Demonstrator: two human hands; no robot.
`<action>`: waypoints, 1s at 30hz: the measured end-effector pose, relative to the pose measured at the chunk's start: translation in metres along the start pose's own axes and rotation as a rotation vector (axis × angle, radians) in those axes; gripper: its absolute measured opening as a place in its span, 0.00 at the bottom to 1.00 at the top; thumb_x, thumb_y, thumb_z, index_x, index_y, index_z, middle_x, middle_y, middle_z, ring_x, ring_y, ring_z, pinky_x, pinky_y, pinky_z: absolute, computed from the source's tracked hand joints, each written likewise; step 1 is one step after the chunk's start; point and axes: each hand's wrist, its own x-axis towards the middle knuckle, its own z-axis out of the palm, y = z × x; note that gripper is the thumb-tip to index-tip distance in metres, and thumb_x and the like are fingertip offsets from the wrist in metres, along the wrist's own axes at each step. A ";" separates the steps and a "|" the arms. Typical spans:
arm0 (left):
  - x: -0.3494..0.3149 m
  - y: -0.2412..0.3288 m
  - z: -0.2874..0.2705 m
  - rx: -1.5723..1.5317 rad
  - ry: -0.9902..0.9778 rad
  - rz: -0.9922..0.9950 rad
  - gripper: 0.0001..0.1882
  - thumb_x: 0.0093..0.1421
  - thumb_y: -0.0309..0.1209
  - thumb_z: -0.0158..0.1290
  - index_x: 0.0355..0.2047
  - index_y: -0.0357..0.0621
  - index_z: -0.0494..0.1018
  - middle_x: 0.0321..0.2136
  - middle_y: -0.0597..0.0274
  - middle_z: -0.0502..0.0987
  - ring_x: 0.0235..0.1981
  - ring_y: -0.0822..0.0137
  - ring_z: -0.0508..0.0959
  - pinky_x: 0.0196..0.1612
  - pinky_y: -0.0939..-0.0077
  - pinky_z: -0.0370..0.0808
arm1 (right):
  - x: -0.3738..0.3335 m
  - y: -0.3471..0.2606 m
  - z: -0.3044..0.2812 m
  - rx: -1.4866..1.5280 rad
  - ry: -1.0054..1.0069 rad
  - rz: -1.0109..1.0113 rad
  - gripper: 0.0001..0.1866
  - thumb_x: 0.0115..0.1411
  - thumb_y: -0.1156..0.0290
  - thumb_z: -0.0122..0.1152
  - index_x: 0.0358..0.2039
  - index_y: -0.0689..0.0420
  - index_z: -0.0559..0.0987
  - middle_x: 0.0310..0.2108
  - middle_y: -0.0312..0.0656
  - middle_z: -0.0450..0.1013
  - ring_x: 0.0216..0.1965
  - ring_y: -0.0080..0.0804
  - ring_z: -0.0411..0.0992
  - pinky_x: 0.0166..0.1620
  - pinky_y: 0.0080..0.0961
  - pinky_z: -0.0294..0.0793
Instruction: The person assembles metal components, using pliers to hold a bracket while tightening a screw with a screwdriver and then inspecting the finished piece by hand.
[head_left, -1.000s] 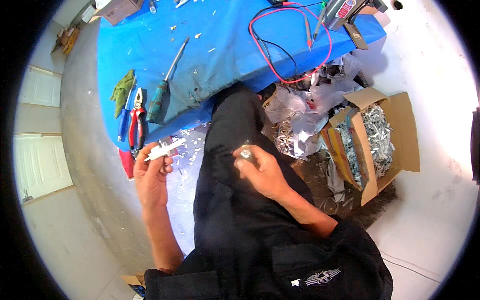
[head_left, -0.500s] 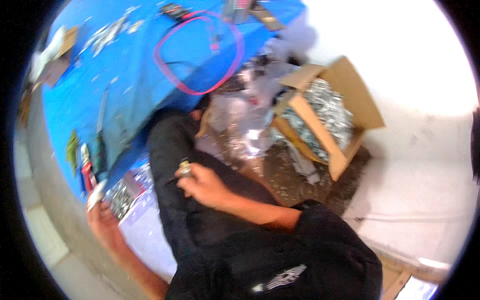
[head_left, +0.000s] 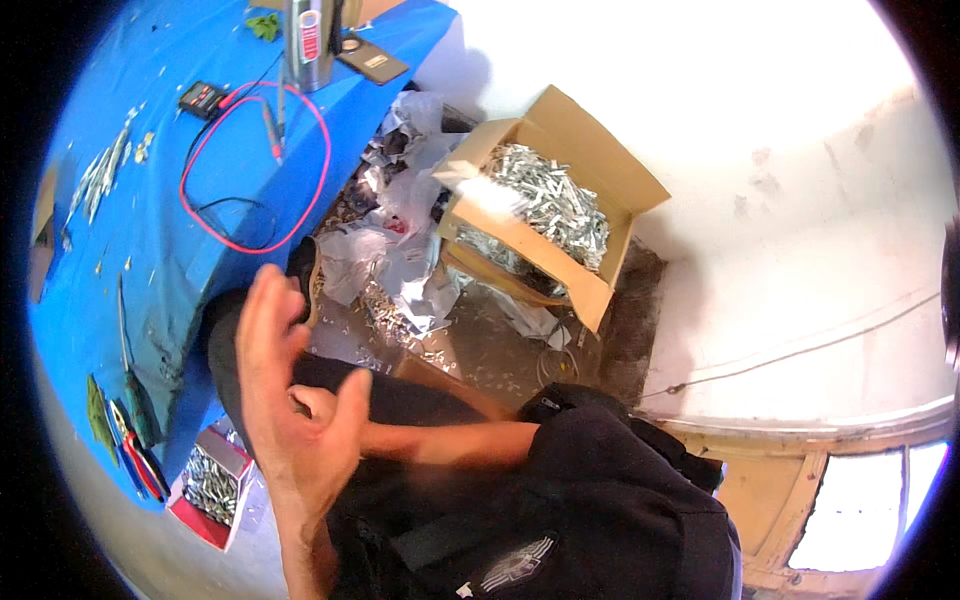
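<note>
My left hand (head_left: 278, 405) is raised in front of my dark-clothed lap, its fingers stretched out and its thumb apart, with nothing in it. Behind it, my right forearm (head_left: 455, 443) reaches across from the right; the left hand covers nearly all of my right hand, so its fingers and anything they hold are hidden. A blurred white piece (head_left: 492, 197) shows over the near flap of an open cardboard box (head_left: 640, 190). Inside that box lies a heap of small silvery-white strips (head_left: 550, 205).
On the blue-covered table (head_left: 150, 60) lie a black meter (head_left: 203, 100) with a pink-red looped lead, a screwdriver (head_left: 138, 405), red-handled pliers (head_left: 143, 465) and a steel bottle (head_left: 308, 45). A small box of metal parts (head_left: 210, 490) stands below. Plastic bags (head_left: 400, 250) litter the floor.
My left hand has moved from the small parts box at the left to in front of my lap and let go of a white piece. The view has swung right.
</note>
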 end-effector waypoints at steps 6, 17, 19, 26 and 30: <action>-0.023 -0.045 -0.045 0.200 0.067 -0.207 0.29 0.60 0.21 0.59 0.63 0.39 0.72 0.61 0.52 0.75 0.55 0.61 0.77 0.55 0.66 0.75 | 0.003 -0.064 -0.007 0.167 0.092 0.237 0.13 0.65 0.69 0.56 0.47 0.62 0.73 0.33 0.36 0.71 0.29 0.20 0.69 0.31 0.25 0.71; -0.094 -0.090 -0.065 0.143 0.260 -0.531 0.19 0.57 0.22 0.65 0.49 0.37 0.79 0.37 0.61 0.84 0.37 0.69 0.82 0.41 0.74 0.79 | 0.001 -0.098 0.015 -0.371 -0.007 -0.180 0.23 0.61 0.83 0.58 0.58 0.62 0.75 0.49 0.53 0.78 0.52 0.44 0.79 0.53 0.34 0.78; -0.103 -0.099 -0.076 0.097 0.311 -0.579 0.17 0.58 0.24 0.65 0.48 0.36 0.80 0.38 0.60 0.84 0.38 0.71 0.82 0.43 0.75 0.78 | 0.005 -0.100 0.022 -0.399 -0.036 -0.173 0.21 0.60 0.83 0.61 0.55 0.63 0.77 0.47 0.54 0.79 0.49 0.50 0.80 0.51 0.37 0.79; -0.131 -0.106 -0.110 -0.252 0.417 -0.745 0.13 0.63 0.26 0.64 0.46 0.32 0.80 0.37 0.62 0.83 0.39 0.74 0.81 0.45 0.78 0.77 | 0.011 -0.102 0.043 -0.454 -0.232 -0.194 0.21 0.59 0.79 0.65 0.54 0.62 0.77 0.48 0.56 0.80 0.48 0.54 0.81 0.49 0.40 0.81; -0.148 -0.116 -0.119 -0.432 0.439 -0.710 0.07 0.66 0.28 0.61 0.41 0.38 0.78 0.31 0.65 0.81 0.28 0.74 0.77 0.34 0.78 0.74 | 0.012 -0.106 0.050 -0.463 -0.286 -0.186 0.18 0.60 0.75 0.68 0.51 0.60 0.80 0.42 0.52 0.80 0.42 0.50 0.81 0.44 0.37 0.80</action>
